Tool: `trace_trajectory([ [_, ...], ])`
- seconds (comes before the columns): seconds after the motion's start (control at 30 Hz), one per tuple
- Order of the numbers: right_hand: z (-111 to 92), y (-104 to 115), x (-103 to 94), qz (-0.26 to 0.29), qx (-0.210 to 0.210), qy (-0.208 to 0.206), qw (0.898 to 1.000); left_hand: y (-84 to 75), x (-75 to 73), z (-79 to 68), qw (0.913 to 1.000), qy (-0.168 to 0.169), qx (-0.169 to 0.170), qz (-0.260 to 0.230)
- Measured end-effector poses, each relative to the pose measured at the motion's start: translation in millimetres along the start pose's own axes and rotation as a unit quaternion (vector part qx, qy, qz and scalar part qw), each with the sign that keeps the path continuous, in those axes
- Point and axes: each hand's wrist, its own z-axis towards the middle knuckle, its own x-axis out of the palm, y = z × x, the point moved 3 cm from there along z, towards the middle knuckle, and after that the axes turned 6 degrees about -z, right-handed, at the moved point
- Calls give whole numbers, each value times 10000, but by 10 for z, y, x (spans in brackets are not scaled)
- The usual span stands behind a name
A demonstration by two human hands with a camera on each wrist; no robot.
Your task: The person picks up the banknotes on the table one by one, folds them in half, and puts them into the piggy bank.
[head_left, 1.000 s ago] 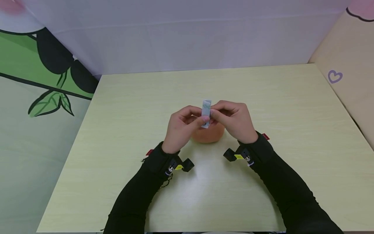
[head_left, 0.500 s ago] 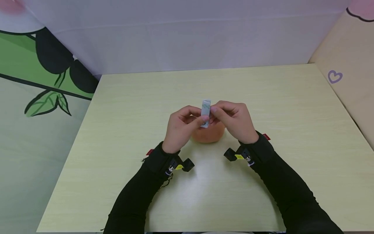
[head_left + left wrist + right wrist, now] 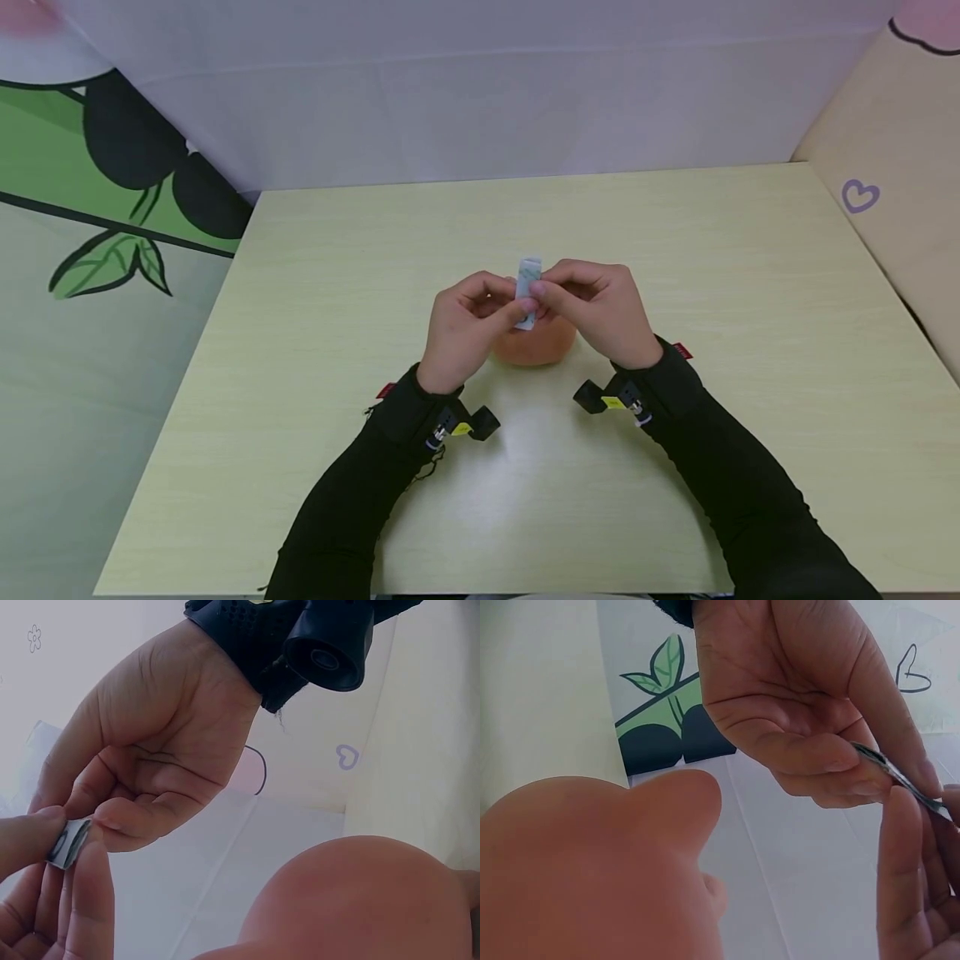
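Both hands hold a narrow folded banknote (image 3: 528,275), pale blue-green and upright in the head view. My left hand (image 3: 467,329) pinches its lower end between thumb and fingers. From the other side, my right hand (image 3: 600,312) pinches it, with the thumb on its right edge. The layered folds of the banknote (image 3: 69,844) show edge-on in the left wrist view. Just below the hands stands a smooth orange-pink piggy bank (image 3: 534,346), its upper part hidden by them. An ear sticks out from the piggy bank (image 3: 592,877) in the right wrist view.
A pale wooden table (image 3: 360,517) lies under the forearms. Behind it rises a pale lilac backdrop (image 3: 480,117), with printed side panels left and right. Small black cameras sit on both wrists, such as the left camera (image 3: 480,423).
My right thumb has slid slightly left and down onto the banknote. The left hand and the piggy bank have stayed almost in place.
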Motion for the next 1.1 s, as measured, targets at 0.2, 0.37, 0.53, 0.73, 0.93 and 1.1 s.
trace_trajectory([
  [0.2,14,2,-2,-68,39,-13,10000,-5,3,2,10000,-63,-51,11],
  [0.37,22,-1,-10,-17,99,58,9999,-15,9,2,10000,-83,-21,12],
  [0.53,25,-12,-21,26,223,45,9997,-27,13,4,9998,-152,-29,158],
  [0.73,24,-19,-25,163,459,-20,9988,-39,21,5,9996,-190,-113,187],
  [0.93,28,-12,-37,306,457,-16,9985,-35,25,13,9999,-75,-52,96],
  [1.1,34,-8,-42,279,397,37,9988,-31,3,31,9997,-154,1,172],
])
